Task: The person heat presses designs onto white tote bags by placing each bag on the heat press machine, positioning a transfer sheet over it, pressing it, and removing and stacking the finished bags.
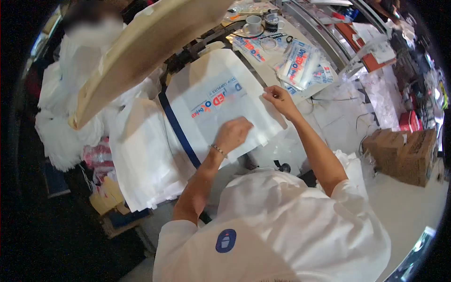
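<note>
A large white sheet [192,84] lies across the work surface in front of me, with blue and red-orange lettering [216,100] on a greyish, see-through-looking area. My left hand [233,135] is over the sheet's near part, below the lettering. Its fingers are curled, and whatever they may hold is hidden. At the sheet's right edge is my right hand [282,100], with thumb and fingers pinched on the margin. A dark blue strip [179,131] runs along the sheet's left side.
A cream padded panel [155,42] hangs above the sheet. White sheets [141,155] are stacked at left. Printed plastic bags [298,63], a tape roll [269,43] and a white cup [253,24] lie on the back table. Cardboard boxes [401,152] stand at right. A person [89,42] is at upper left.
</note>
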Action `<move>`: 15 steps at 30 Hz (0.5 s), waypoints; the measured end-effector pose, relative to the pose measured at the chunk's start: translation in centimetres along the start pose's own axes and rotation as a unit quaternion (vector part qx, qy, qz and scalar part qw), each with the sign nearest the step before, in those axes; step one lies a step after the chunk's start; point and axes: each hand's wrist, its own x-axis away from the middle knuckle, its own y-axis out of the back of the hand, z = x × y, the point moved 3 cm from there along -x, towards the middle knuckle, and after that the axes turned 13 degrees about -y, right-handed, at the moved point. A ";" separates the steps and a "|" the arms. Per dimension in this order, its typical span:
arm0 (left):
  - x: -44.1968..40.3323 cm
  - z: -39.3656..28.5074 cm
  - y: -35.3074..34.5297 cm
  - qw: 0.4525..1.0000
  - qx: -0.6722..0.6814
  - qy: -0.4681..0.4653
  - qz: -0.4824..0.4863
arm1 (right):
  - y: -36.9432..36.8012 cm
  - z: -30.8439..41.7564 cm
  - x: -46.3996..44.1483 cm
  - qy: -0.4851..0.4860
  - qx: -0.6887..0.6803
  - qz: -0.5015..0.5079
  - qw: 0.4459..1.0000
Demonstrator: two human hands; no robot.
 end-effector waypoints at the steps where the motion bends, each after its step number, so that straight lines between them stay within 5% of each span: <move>1: -0.1 -1.0 -0.1 0.999 0.029 0.018 -0.035 | -0.1 -0.4 0.3 -0.002 -0.006 -0.008 1.000; 6: 0.0 -3.6 -1.5 0.989 0.116 0.091 -0.009 | -0.8 0.1 -2.1 -0.033 -0.079 0.009 0.996; 9: 0.8 -5.5 -4.0 0.940 0.257 0.190 0.118 | -1.2 2.1 -4.0 -0.038 -0.025 0.017 0.999; 11: 3.3 -7.8 -7.5 0.831 0.446 0.155 0.293 | -2.4 2.3 -6.4 0.013 0.005 0.058 0.998; 13: 7.2 -6.2 -11.1 0.853 0.361 0.149 0.345 | -2.3 5.3 -4.2 -0.006 0.107 0.086 0.991; 15: 10.0 -5.3 -12.9 0.875 0.266 0.188 0.358 | -0.7 5.9 -2.0 0.015 0.038 0.131 0.991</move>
